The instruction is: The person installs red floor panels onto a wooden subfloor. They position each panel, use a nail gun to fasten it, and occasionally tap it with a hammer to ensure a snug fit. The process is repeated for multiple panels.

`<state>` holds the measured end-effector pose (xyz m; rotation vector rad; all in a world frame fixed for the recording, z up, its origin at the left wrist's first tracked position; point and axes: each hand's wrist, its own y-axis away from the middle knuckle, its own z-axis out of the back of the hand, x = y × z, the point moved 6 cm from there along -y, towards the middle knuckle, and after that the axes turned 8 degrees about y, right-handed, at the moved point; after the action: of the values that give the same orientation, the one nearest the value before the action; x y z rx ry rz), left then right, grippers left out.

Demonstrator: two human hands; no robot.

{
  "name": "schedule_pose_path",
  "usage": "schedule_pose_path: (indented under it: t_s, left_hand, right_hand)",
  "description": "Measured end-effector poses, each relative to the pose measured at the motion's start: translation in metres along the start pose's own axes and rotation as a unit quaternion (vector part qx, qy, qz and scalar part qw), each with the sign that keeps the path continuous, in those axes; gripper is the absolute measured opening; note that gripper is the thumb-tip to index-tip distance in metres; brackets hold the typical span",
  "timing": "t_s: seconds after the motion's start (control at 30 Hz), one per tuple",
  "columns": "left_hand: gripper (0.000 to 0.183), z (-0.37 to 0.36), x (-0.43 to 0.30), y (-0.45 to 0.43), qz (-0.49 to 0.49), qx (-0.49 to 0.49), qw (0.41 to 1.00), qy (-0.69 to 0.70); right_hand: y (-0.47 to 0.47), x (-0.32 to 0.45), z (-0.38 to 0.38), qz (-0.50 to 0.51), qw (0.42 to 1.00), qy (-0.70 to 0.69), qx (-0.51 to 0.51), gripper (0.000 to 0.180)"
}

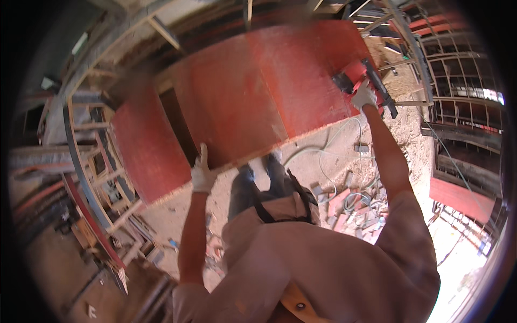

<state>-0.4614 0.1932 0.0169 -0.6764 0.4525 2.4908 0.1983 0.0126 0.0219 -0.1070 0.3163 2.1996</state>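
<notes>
Red plywood panels (226, 93) lie side by side in front of me. A narrow dark gap (176, 120) separates the left piece (147, 149) from the middle one. My gloved left hand (203, 175) grips the near edge beside this gap, one digit stretched up along it and the other fingers partly hidden. In my gloved right hand (364, 97) is a red and black pneumatic nail gun (355, 76), over the right end of the panels. Its long black magazine (379, 87) reaches past the panel's right edge. Where its nose meets the wood is hard to make out.
Pale air hose (311, 150) loops over the sandy floor near my legs. Wood offcuts (339, 202) and a coil of hose (357, 203) lie at right. Timber framing (87, 161) stands at left, with a grid-like frame (460, 80) at right. Scrap wood (137, 230) litters the lower left.
</notes>
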Motion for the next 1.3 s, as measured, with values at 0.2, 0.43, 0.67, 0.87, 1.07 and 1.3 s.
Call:
schedule_pose_path:
  t_s: [0.2,0.43,0.67,0.87,1.07,1.3]
  left_hand:
    - [0.121,-0.003,0.014,0.009,0.064,0.043,0.997,0.011]
    - [0.118,-0.001,0.002,0.002,0.053,0.028,0.998,0.002]
    - [0.116,-0.002,-0.008,-0.005,0.054,0.045,0.998,-0.001]
    - [0.117,-0.004,-0.003,-0.006,0.061,0.054,0.996,0.023]
    - [0.115,-0.007,0.0,-0.003,0.07,0.058,0.995,0.027]
    - [0.118,-0.009,0.004,-0.003,0.072,0.063,0.995,0.028]
  right_hand:
    - [-0.022,-0.003,-0.007,0.054,0.974,-0.216,0.044,0.037]
    - [0.188,0.025,0.064,-0.006,0.792,-0.553,0.26,0.026]
    - [0.32,0.087,0.014,-0.027,0.699,-0.564,0.438,0.018]
    - [0.327,0.099,0.0,-0.053,0.674,-0.573,0.464,0.024]
    - [0.325,0.116,0.041,-0.094,0.719,-0.513,0.459,0.023]
    - [0.33,0.113,0.046,-0.125,0.701,-0.517,0.476,0.023]
